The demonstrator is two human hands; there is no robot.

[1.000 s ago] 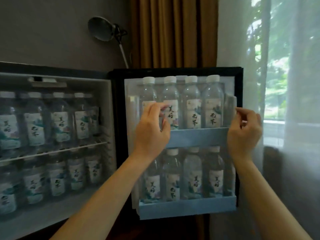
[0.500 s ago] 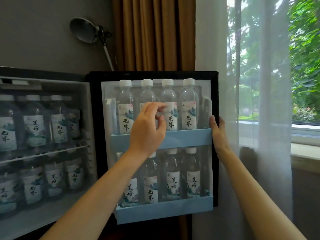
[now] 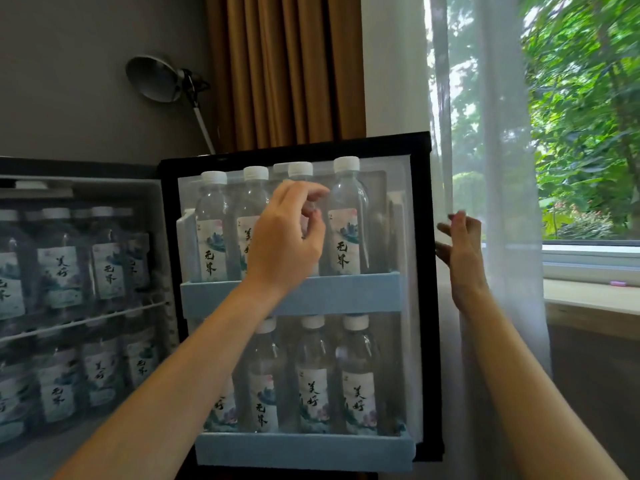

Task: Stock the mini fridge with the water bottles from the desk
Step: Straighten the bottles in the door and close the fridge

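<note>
Fridge (image 3: 79, 188) wide open, and the door (image 3: 294, 147) is swung right round to face us. The top shelf (image 3: 363, 292) on the door holds a row of bottles (image 3: 346, 230), upright, white caps up, labels forward, with one extra cap tucked in behind. The bottom shelf (image 3: 304, 452) is loaded too: the lower bottles (image 3: 358, 386) show three caps, and a fourth label peeks out beside the forearm.

The left hand (image 3: 287, 244) is up in front of the top row, over the third bottle along. Its fingers are loosely curled with the index reaching right, and there's nothing gripped in it. Whether a fingertip brushes the bottle behind, I can't tell, because the hand covers it.

Out on the right, the right hand (image 3: 462, 254) is flat with the fingers straight, sitting just beside the door's outer edge against the sheer curtain (image 3: 502, 168). It holds nothing.

Inside the cabinet a wire rack (image 3: 86, 322) splits two levels, and the inner bottles (image 3: 59, 275) stand packed above and below it, a little blurred.

A lamp (image 3: 156, 77) leans in above the fridge, with a brown drape (image 3: 287, 64) beside it. The sill (image 3: 588, 299) and green trees sit beyond the curtain.
</note>
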